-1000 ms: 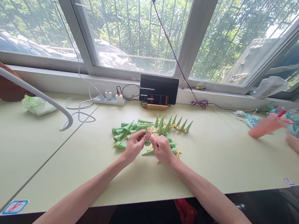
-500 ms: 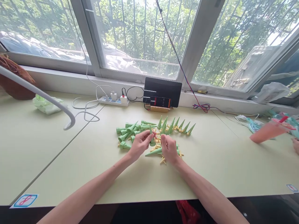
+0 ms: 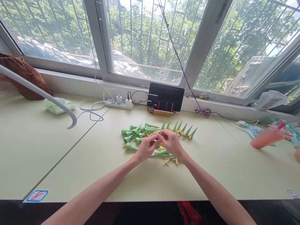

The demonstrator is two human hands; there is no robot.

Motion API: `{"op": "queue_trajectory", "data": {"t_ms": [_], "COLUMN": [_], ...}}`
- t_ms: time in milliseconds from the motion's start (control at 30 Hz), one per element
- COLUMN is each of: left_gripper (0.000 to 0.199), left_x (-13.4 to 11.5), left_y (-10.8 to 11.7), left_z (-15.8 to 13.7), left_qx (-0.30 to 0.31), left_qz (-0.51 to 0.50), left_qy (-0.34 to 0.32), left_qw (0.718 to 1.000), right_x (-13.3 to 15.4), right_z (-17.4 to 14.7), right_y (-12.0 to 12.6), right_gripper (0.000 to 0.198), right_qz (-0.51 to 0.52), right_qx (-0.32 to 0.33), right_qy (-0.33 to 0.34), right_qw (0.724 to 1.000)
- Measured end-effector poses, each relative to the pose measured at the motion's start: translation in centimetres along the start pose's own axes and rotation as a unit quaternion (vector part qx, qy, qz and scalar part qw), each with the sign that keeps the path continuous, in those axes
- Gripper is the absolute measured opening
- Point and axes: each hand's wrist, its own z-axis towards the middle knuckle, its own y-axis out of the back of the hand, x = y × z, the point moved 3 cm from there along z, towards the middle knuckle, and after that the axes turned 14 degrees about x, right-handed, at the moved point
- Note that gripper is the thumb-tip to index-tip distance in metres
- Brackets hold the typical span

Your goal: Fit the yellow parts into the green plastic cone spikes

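My left hand (image 3: 147, 148) is closed around a green plastic spike (image 3: 157, 146), mostly hidden by the fingers. My right hand (image 3: 172, 143) meets it from the right, fingertips pinched together against the left ones; whatever they grip is hidden. Left of the hands lies a pile of green spikes (image 3: 131, 136) with ribbed, cup-like ends. Behind and to the right, several spikes (image 3: 184, 128) stand point-up in a row with small yellow pieces at their bases. Loose yellow valve-like pieces (image 3: 167, 161) and more green spikes (image 3: 161, 152) lie below the hands.
A black tablet (image 3: 166, 93) with a phone (image 3: 164, 106) before it leans at the window ledge. Left of it are a power strip (image 3: 119, 104) and white cables. A pink cup (image 3: 269, 136) stands at the right, with another person's hand (image 3: 297, 153) beyond. A white curved bar (image 3: 47, 82) crosses the left.
My right hand has come up and left to meet my left hand at the green spike, covering most of it. The whole view has shifted slightly.
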Motion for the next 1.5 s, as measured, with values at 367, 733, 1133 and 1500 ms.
{"op": "queue_trajectory", "data": {"t_ms": [367, 733, 1133, 1500], "left_gripper": [0.027, 0.021, 0.019, 0.021], "left_x": [-0.9, 0.1, 0.1, 0.4], "left_y": [0.1, -0.4, -0.1, 0.1], "left_z": [-0.1, -0.2, -0.3, -0.4], "left_qx": [-0.037, -0.021, -0.054, -0.057], "left_qz": [0.140, 0.202, 0.200, 0.195], "left_qy": [-0.039, -0.069, -0.058, -0.019], "left_qw": [0.989, 0.977, 0.976, 0.979], "right_x": [-1.1, -8.5, -9.4, -6.2], "right_z": [-2.1, -2.8, -1.9, -3.5], "right_y": [5.5, 7.9, 7.6, 6.9], "right_gripper": [0.034, 0.040, 0.038, 0.033], "right_qz": [-0.005, -0.128, -0.159, -0.197], "right_qx": [-0.105, -0.102, -0.050, -0.223], "right_qy": [-0.040, -0.121, -0.129, -0.049], "right_qw": [0.994, 0.979, 0.978, 0.953]}}
